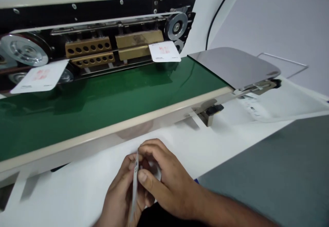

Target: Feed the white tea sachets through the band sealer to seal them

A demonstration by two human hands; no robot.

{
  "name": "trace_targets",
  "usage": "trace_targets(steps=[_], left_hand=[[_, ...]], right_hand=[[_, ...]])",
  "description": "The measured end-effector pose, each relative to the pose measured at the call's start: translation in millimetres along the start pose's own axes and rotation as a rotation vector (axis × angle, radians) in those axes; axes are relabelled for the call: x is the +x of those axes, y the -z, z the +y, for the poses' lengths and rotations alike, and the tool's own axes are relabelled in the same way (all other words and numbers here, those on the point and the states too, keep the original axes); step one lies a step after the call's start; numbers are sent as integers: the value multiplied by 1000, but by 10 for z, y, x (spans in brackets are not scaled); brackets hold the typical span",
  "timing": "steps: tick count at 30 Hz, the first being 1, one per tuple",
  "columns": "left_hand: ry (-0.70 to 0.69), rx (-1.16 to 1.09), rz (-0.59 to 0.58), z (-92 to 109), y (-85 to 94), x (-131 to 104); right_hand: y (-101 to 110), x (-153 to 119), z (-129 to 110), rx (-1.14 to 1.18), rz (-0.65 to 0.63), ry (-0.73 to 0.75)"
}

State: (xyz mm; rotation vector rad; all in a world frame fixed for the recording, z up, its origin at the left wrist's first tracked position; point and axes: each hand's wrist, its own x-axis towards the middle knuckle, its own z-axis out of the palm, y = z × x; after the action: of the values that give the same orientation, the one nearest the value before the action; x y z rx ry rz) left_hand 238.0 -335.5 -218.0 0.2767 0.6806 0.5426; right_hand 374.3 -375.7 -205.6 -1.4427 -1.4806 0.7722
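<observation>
Low in the middle of the head view, a thin white packet (pixel 135 186) stands nearly edge-on between my hands. My left hand (pixel 119 186) is closed on its left side, thumb and fingers against it. My right hand (pixel 169 179) curls round from the other side, its fingertips at the packet's top edge and the thumb bent toward it. Something pale shows behind the right fingers; I cannot make out whether it belongs to the packet. Beyond, a band sealer carries two flat white packets with red print, one at the left (pixel 42 76) and one at the right (pixel 165 52).
The sealer's green conveyor belt (pixel 110 103) runs across in front of its brass blocks (pixel 88 47) and metal wheels. A smooth grey plate (pixel 233 66) extends from its right end. Under that lies a whitish bag or tray (pixel 285 100). A grey surface (pixel 269 165) fills the lower right.
</observation>
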Motion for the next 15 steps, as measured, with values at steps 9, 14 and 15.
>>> trace_targets(steps=[9,14,15], left_hand=[[197,128,-127,-9,86,-44],[151,90,-225,-26,125,-14],[134,106,-211,-42,138,-9]], right_hand=[[-70,-34,-40,509,78,-368],[28,33,31,507,155,-331],[50,40,34,483,155,-313]])
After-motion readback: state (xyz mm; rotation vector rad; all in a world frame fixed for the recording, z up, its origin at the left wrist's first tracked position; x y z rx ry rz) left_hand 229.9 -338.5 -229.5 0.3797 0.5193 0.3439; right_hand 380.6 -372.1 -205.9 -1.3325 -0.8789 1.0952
